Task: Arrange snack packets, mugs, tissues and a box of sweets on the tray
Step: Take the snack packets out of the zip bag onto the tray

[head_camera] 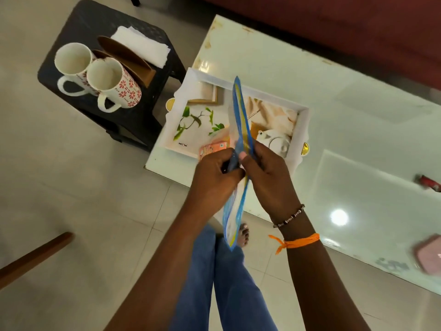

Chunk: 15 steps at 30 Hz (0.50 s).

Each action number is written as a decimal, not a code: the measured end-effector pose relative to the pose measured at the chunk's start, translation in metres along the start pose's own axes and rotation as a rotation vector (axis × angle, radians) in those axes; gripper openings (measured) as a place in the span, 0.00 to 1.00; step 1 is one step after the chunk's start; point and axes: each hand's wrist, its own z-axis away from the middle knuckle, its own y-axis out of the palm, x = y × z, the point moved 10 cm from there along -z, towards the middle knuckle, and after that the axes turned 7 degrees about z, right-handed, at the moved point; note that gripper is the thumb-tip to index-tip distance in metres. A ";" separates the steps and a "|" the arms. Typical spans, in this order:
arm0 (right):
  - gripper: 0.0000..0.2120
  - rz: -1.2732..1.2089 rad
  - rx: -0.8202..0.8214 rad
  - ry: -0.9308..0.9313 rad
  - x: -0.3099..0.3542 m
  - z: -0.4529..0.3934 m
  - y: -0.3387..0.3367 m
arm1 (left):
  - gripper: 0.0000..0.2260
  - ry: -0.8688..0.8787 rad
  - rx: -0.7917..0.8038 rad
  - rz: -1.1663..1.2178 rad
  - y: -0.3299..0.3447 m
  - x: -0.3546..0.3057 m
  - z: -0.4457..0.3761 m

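Observation:
My left hand and my right hand both grip a blue and yellow snack packet, held edge-on above the near rim of the white printed tray. An orange packet lies in the tray by its near edge, partly hidden by my left hand. On the black stool stand two white mugs with a red flower pattern, a brown box and a stack of white tissues.
The tray rests on a glossy white table at its left corner. A red object and a pink object lie at the table's right end. A wooden bar crosses the lower-left floor. My legs and a foot show below.

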 end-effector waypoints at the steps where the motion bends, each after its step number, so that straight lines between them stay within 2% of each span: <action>1: 0.13 0.004 -0.002 0.007 0.001 0.000 -0.002 | 0.09 0.003 -0.044 0.002 -0.010 -0.002 0.001; 4: 0.16 -0.141 -0.031 0.082 -0.009 -0.005 -0.011 | 0.09 0.023 -0.162 0.079 -0.044 -0.010 0.003; 5: 0.17 -0.175 -0.058 0.099 -0.011 -0.005 -0.018 | 0.11 0.045 -0.208 0.094 -0.057 -0.015 0.005; 8: 0.19 -0.162 -0.169 0.079 -0.011 -0.004 -0.046 | 0.16 0.141 -0.334 0.061 -0.094 -0.031 0.013; 10: 0.19 -0.086 -0.203 0.029 -0.003 -0.001 -0.057 | 0.17 0.207 -0.409 0.025 -0.112 -0.041 0.019; 12: 0.18 0.089 -0.252 -0.053 0.013 0.005 -0.063 | 0.18 0.237 -0.450 -0.021 -0.119 -0.046 0.024; 15: 0.14 0.224 -0.412 -0.259 0.059 0.023 -0.065 | 0.14 0.252 -0.447 -0.090 -0.115 -0.045 0.030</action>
